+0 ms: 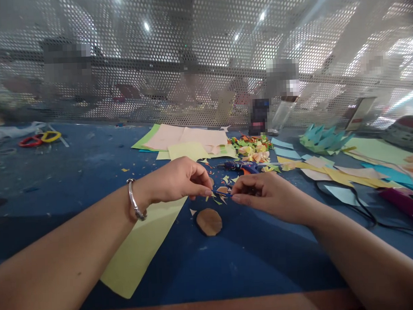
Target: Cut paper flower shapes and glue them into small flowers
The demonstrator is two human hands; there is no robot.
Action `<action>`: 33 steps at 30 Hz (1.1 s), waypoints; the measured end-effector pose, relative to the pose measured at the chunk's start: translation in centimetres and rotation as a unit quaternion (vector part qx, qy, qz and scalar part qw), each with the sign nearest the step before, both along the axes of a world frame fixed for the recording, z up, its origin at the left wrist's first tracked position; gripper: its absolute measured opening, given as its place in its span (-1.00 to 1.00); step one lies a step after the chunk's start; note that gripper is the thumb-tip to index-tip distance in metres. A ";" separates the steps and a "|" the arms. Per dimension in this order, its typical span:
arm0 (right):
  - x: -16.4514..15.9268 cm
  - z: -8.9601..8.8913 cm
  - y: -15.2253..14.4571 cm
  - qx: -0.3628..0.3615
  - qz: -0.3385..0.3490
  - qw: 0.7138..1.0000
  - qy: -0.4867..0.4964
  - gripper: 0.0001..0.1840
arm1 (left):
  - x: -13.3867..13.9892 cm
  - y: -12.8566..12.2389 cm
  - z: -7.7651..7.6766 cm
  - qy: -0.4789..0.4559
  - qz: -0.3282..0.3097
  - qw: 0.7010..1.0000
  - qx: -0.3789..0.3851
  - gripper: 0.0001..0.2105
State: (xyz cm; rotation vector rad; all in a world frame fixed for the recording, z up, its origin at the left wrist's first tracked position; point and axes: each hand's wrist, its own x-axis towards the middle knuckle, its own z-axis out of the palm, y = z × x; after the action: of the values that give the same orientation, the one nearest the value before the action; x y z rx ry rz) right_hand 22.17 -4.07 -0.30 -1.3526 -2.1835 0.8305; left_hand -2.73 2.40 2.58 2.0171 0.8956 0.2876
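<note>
My left hand [189,178], with a silver bracelet at the wrist, is closed in a pinch over the middle of the table. Facing it, my right hand [258,189] is pinched shut too. A thin blue strip [222,193] spans the small gap between the fingertips, one end in each hand; its exact kind is too small to make out. Just below lies a round brown cardboard disc [209,222], flat on the blue tabletop. Small paper scraps [217,200] are scattered beneath and behind my fingers. A blue glue gun [242,166] rests just beyond my right hand.
A yellow paper sheet [145,247] lies under my left forearm. Behind are stacked paper sheets [192,139] and a heap of cut pieces [253,149]. Paper strips [329,171], a teal paper crown [324,139] and a black cable [360,204] occupy the right; scissors [41,138] lie far left.
</note>
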 end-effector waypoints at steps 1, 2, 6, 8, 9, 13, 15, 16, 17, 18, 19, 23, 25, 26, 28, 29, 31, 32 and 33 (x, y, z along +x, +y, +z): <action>0.0 0.0 0.0 0.001 -0.002 1.000 0.003 -0.77 | 0.0 0.1 -0.2 -0.011 0.003 1.000 -0.013 -0.87; 0.0 -0.1 0.0 0.003 -0.004 1.000 0.005 -0.78 | 0.0 0.1 -0.3 -0.021 0.006 1.000 -0.022 -0.88; 0.0 -0.2 0.2 0.014 -0.004 1.000 0.003 -0.79 | 0.3 0.2 -0.5 -0.038 0.030 0.998 -0.034 -0.87; -0.1 -0.1 0.2 0.011 -0.001 1.000 0.008 -0.77 | 0.4 0.2 -0.6 -0.044 0.041 0.998 -0.032 -0.85; -0.1 -0.1 0.2 0.008 -0.001 1.000 0.012 -0.76 | 0.4 0.2 -0.7 -0.048 0.044 0.997 -0.032 -0.84; -0.2 0.0 0.1 0.020 -0.010 1.000 0.019 -0.74 | 0.4 0.4 -1.0 -0.071 0.043 0.996 -0.045 -0.83; -0.3 0.0 0.1 0.034 -0.015 0.999 0.021 -0.75 | 0.4 0.4 -1.0 -0.082 0.037 0.995 -0.052 -0.82; -0.3 0.0 0.0 0.041 -0.018 0.999 0.021 -0.75 | 0.4 0.4 -1.0 -0.086 0.035 0.994 -0.056 -0.81; -0.3 0.0 0.0 0.046 -0.020 0.998 0.021 -0.76 | 0.4 0.3 -0.9 -0.089 0.033 0.994 -0.060 -0.80; -0.3 0.0 0.0 0.051 -0.022 0.998 0.022 -0.76 | 0.4 0.3 -0.8 -0.092 0.031 0.993 -0.063 -0.79; -0.3 0.0 -0.1 0.054 -0.024 0.998 0.022 -0.76 | 0.4 0.2 -0.8 -0.094 0.029 0.993 -0.065 -0.77; -0.4 0.0 -0.1 0.074 -0.019 0.997 0.020 -0.76 | 0.2 0.1 -0.6 -0.091 0.021 0.994 -0.063 -0.73; -0.4 0.1 -0.2 0.086 -0.017 0.996 0.015 -0.78 | 0.1 0.1 -0.6 -0.089 0.020 0.994 -0.067 -0.72; -0.4 0.1 -0.2 0.090 -0.017 0.996 0.012 -0.79 | 0.0 0.1 -0.5 -0.089 0.017 0.993 -0.072 -0.71; -0.4 0.1 -0.3 0.093 -0.016 0.995 0.012 -0.81 | -0.1 0.2 -0.5 -0.090 0.007 0.993 -0.078 -0.68; -0.4 0.0 -0.3 0.096 -0.015 0.995 0.013 -0.81 | -0.1 0.2 -0.4 -0.090 0.002 0.993 -0.075 -0.67; -0.4 0.0 -0.3 0.102 -0.013 0.995 0.013 -0.81 | -0.1 0.2 -0.2 -0.092 -0.001 0.994 -0.060 -0.69; -0.4 -0.1 -0.3 0.107 -0.011 0.994 0.011 -0.81 | -0.1 0.1 -0.2 -0.093 0.003 0.994 -0.049 -0.71; -0.4 -0.1 -0.3 0.112 -0.010 0.994 0.008 -0.81 | 0.0 0.0 -0.1 -0.093 0.009 0.995 -0.039 -0.73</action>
State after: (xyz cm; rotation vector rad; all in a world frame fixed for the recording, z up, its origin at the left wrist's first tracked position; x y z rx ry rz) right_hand 21.77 -4.39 -0.39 -1.2493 -2.1740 0.5655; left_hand -2.76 2.43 2.52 1.8767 0.7962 0.4357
